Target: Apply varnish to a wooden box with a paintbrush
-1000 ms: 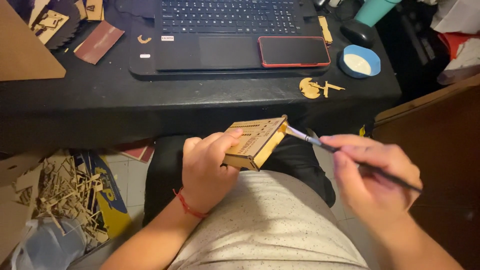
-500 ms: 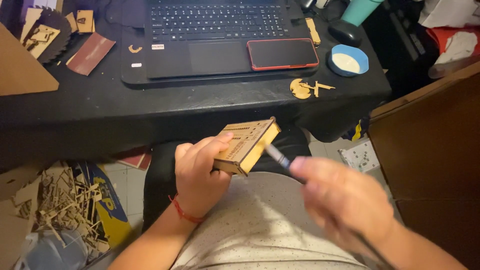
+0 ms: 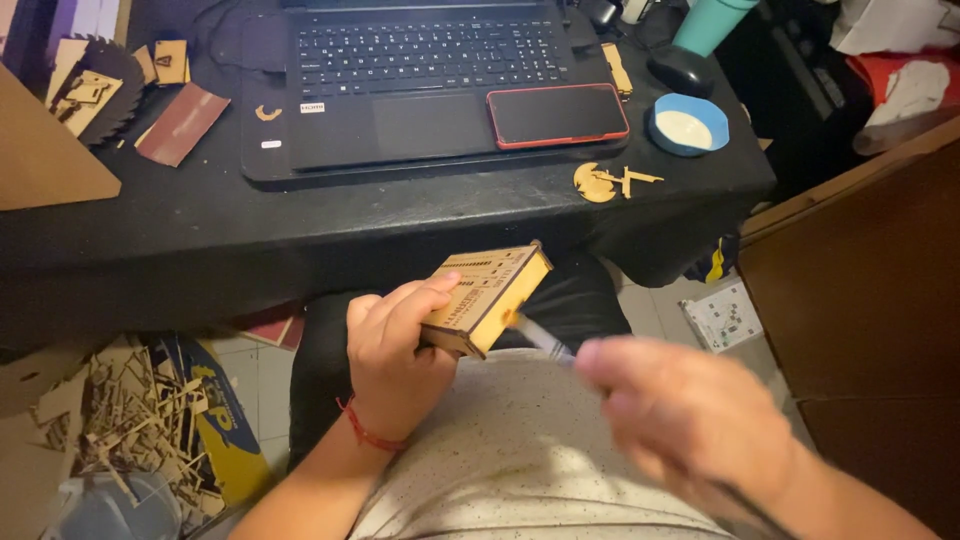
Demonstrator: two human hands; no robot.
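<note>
Currently: left hand (image 3: pixel 395 365) clamping small wooden box (image 3: pixel 487 297) over lap, thumb on top, fingers wrapped below. Long axis angled up-right, flat laser-cut ply, slotted face. Right hand (image 3: pixel 685 420) blurred, lower right of box, pinching thin brush (image 3: pixel 540 336); tip touching box's near edge. Left nearer.

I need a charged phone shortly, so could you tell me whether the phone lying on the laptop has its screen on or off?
Off: the phone in its red case lies face up on the laptop, its screen dark.
</note>
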